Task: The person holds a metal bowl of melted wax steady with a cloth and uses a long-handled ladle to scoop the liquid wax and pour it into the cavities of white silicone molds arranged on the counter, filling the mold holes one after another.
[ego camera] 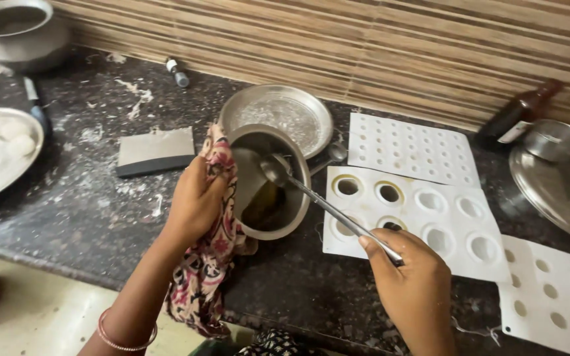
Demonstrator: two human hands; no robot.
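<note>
the left hand clamps a patterned cloth against a tilted steel pot on the dark surface. right hand fingers close on a steel ladle, its bowl inside the pot over seemingly yellowish liquid, beside a white mould tray.

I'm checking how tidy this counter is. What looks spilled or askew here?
White flecks lie scattered across the dark counter, and the pot is tilted, gripped through a cloth by the left hand.
</note>
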